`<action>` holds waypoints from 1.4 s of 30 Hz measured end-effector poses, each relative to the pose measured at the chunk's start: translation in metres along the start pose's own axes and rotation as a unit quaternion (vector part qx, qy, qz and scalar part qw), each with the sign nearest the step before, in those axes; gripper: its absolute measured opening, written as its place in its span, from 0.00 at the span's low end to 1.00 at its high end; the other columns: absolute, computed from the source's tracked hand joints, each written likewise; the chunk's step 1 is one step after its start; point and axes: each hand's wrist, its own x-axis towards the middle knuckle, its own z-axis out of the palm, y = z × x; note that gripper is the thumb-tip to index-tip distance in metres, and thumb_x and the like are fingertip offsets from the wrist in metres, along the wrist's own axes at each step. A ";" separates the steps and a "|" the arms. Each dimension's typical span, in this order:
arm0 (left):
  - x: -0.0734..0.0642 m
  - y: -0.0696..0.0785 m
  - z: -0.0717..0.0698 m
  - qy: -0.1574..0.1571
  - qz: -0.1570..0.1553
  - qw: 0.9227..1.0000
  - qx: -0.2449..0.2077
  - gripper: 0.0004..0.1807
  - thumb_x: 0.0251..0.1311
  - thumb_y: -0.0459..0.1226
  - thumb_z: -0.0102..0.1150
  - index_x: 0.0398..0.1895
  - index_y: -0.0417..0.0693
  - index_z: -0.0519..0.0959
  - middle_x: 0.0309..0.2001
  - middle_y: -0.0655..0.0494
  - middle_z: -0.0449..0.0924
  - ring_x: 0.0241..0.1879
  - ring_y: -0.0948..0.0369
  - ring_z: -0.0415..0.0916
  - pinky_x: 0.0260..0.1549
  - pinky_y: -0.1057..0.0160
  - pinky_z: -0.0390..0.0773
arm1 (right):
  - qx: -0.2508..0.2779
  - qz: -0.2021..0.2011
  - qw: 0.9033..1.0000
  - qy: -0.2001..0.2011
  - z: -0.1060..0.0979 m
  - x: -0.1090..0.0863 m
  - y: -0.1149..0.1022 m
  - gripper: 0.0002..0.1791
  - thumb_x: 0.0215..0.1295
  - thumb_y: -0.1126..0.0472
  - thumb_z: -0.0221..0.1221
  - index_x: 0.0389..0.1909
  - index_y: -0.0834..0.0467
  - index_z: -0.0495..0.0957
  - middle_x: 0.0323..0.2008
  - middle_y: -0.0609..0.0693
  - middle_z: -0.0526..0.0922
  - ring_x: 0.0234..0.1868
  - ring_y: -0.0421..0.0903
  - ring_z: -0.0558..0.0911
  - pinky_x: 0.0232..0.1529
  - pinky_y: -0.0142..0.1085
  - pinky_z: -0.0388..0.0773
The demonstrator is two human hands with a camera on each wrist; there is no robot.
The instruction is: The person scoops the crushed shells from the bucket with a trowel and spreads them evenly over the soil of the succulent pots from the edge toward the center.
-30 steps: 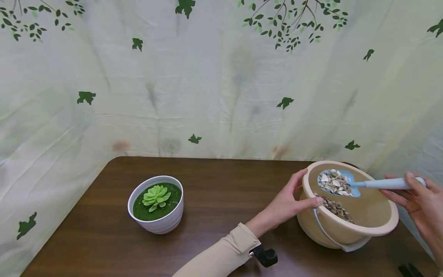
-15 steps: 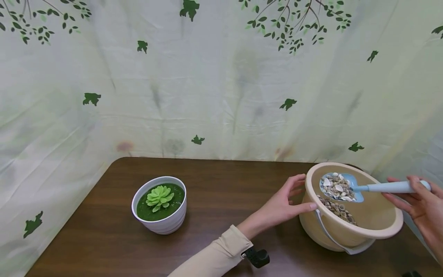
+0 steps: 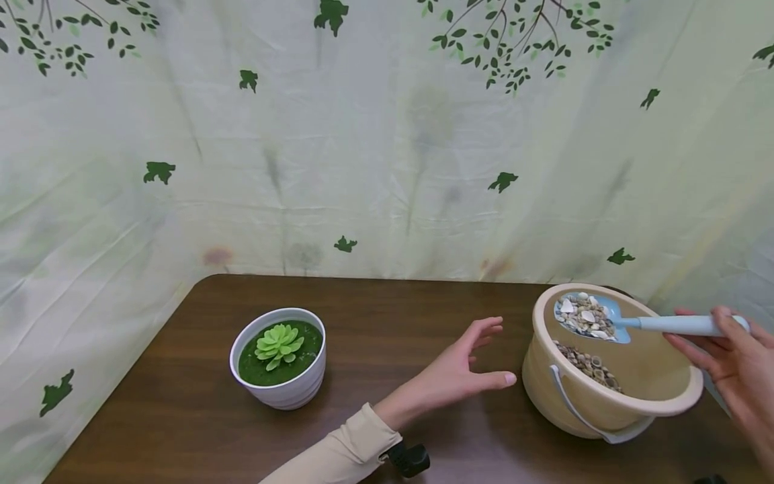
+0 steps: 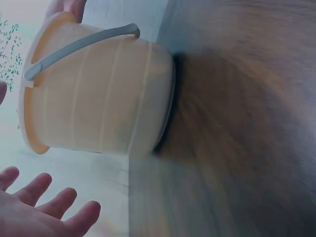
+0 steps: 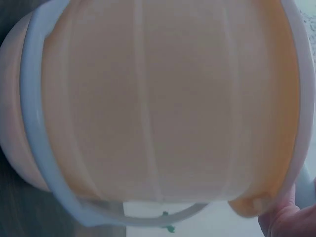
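My right hand [image 3: 734, 363] grips the light blue handle of a small scoop [image 3: 683, 325] at the right of the head view. Its blade, heaped with pebbles and bits of shell [image 3: 585, 316], hangs over the mouth of a beige bucket [image 3: 553, 396]. More small stones [image 3: 589, 368] lie inside the bucket against its near left wall. My left hand [image 3: 450, 373] is in the air left of the bucket, apart from its rim, thumb and fingers spread and holding nothing. In the left wrist view the fingers of this hand [image 4: 47, 205] are seen below the bucket.
A white pot [image 3: 278, 390] with a green succulent [image 3: 279, 346] stands on the left of the brown wooden table [image 3: 387, 309]. The bucket's grey handle [image 3: 605, 430] hangs down its near side. A leaf-patterned curtain [image 3: 387, 148] closes off the back.
My left hand has let go of the bucket's rim and moved left. The loaded scoop stays over the bucket, shifting only slightly. The bucket and pot keep their places.
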 end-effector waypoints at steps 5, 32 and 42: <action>-0.017 0.000 -0.009 -0.010 0.003 1.000 0.015 0.42 0.58 0.46 0.68 0.73 0.69 0.56 0.69 0.68 0.62 0.70 0.61 0.57 0.64 0.50 0.62 | 0.003 0.010 1.000 0.006 0.010 0.000 0.003 0.11 0.76 0.65 0.46 0.37 0.67 0.73 0.37 0.63 0.86 0.40 0.54 0.86 0.35 0.46 0.81; -0.099 0.013 -0.068 0.021 -0.035 0.992 0.119 0.39 0.56 0.53 0.68 0.69 0.76 0.60 0.68 0.75 0.62 0.68 0.66 0.59 0.64 0.46 0.61 | 0.064 0.035 0.996 -0.046 0.071 -0.002 0.028 0.10 0.75 0.71 0.46 0.37 0.73 0.73 0.38 0.68 0.83 0.51 0.60 0.82 0.43 0.54 0.78; -0.130 0.012 -0.080 0.028 -0.022 0.984 0.173 0.41 0.57 0.49 0.69 0.71 0.70 0.59 0.68 0.70 0.63 0.68 0.63 0.60 0.63 0.47 0.63 | 0.054 0.050 0.994 -0.077 0.093 -0.002 0.042 0.12 0.76 0.70 0.45 0.33 0.72 0.73 0.40 0.67 0.84 0.51 0.58 0.82 0.44 0.52 0.77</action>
